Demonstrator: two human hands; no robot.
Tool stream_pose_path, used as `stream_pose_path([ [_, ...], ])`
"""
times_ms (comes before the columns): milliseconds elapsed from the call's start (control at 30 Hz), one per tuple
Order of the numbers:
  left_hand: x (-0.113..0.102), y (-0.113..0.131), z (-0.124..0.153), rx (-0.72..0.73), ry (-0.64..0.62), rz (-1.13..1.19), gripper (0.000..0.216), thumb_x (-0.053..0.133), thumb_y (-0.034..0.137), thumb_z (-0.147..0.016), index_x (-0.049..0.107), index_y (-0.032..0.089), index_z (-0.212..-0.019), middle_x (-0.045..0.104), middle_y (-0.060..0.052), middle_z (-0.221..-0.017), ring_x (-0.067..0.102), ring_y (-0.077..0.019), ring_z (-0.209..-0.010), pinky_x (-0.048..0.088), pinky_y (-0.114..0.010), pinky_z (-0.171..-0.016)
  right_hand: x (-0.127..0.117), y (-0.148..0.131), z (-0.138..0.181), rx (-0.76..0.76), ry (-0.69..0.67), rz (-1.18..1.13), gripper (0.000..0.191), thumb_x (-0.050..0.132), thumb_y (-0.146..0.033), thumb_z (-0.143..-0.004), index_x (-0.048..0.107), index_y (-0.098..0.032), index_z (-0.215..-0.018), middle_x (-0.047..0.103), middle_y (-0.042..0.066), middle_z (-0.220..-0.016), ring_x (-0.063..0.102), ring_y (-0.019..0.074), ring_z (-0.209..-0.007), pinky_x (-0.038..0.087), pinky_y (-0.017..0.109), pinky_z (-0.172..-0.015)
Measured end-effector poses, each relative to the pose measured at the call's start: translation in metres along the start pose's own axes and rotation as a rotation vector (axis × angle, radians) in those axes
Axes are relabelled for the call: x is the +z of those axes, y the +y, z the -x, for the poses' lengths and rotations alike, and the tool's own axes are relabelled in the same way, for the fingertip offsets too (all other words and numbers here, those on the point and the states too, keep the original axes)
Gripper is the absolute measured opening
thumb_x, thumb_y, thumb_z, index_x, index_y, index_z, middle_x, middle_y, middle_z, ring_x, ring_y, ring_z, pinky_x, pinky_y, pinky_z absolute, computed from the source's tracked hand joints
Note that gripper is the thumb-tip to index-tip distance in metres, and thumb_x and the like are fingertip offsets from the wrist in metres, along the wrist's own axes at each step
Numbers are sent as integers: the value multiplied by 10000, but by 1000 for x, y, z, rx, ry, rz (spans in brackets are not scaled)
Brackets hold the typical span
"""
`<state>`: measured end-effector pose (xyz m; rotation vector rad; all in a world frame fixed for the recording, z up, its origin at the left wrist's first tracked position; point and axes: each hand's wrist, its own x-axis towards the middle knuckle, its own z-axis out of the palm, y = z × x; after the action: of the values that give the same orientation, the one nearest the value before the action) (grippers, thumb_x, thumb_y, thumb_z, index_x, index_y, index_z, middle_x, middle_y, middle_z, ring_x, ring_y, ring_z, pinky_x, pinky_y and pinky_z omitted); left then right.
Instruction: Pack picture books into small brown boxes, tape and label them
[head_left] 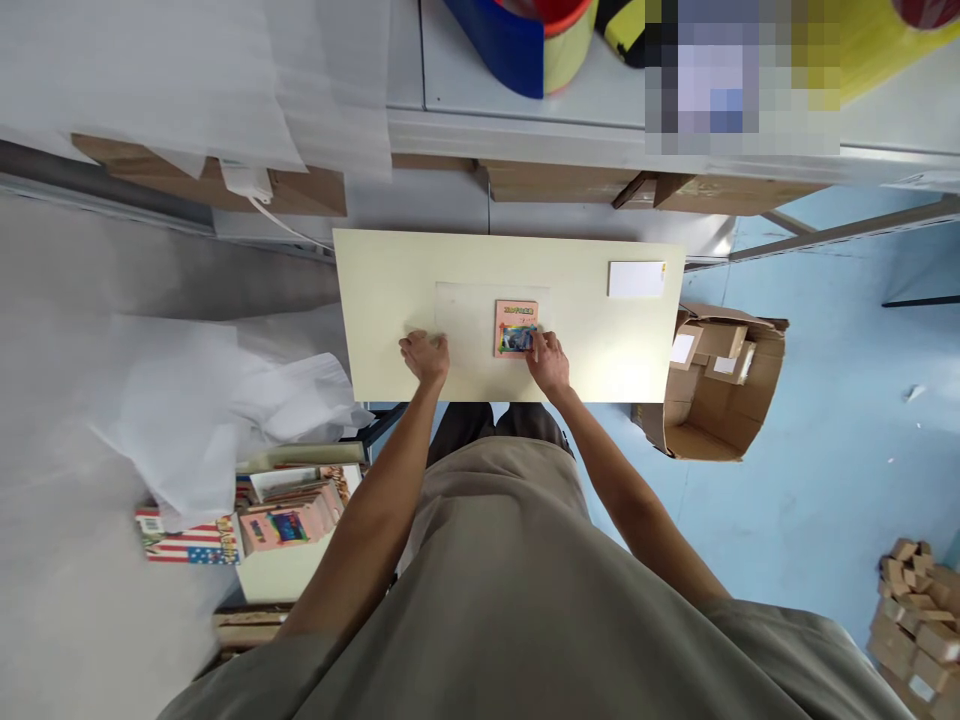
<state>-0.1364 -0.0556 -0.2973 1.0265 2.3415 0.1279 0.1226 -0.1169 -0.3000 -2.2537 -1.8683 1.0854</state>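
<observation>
On the cream tabletop a small pink book with a colourful picture cover lies on a thin translucent sheet. My right hand has its fingers bent at the book's lower right edge, with the fingertips on the cover. To the left, my left hand is curled at the sheet's left edge, its fingers drawn together on the thin material. The fingertips of that hand are partly hidden.
A white pad-like block lies on the table's right. An open carton with small boxes stands beside it. White wrapping sheets and stacked books are at left. Tape rolls sit on the shelf ahead.
</observation>
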Motion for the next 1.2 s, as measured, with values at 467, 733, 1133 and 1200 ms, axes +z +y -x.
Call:
stream_pose_path([
  [467, -12, 19, 10, 75, -129, 228, 288, 702, 233, -926, 722, 196, -1211, 829, -101, -1082, 788, -254, -1060, 587, -375, -1043, 4, 13, -8, 28, 32, -199, 480, 613, -256, -1037, 619, -250, -1517, 616, 169, -1455, 605, 338, -1331, 634, 468, -1033],
  [733, 12, 58, 72, 329, -393, 344, 195, 707, 297, -981, 812, 165, -1079, 849, -102, -1043, 799, -237, -997, 607, -318, -951, 1, 15, -11, -1, 58, -279, 384, 555, -244, -1070, 659, -198, -1436, 671, 174, -1407, 658, 312, -1274, 591, 438, -1067],
  [1133, 88, 90, 96, 363, -513, 176, 149, 695, 230, -1002, 838, 187, -997, 869, -113, -1108, 804, -288, -1060, 599, -382, -1001, -2, 29, -14, 183, 60, -627, 368, 542, -576, -1130, 668, -261, -988, 838, 80, -1079, 781, 241, -1039, 587, 323, -918],
  [1200, 93, 88, 98, 369, -529, 162, 160, 671, 203, -988, 830, 183, -985, 866, -110, -1086, 801, -287, -1068, 598, -384, -1003, 1, 29, -20, 215, 59, -593, 281, 666, -523, -1072, 671, -257, -983, 848, 92, -1069, 794, 253, -1017, 597, 332, -899],
])
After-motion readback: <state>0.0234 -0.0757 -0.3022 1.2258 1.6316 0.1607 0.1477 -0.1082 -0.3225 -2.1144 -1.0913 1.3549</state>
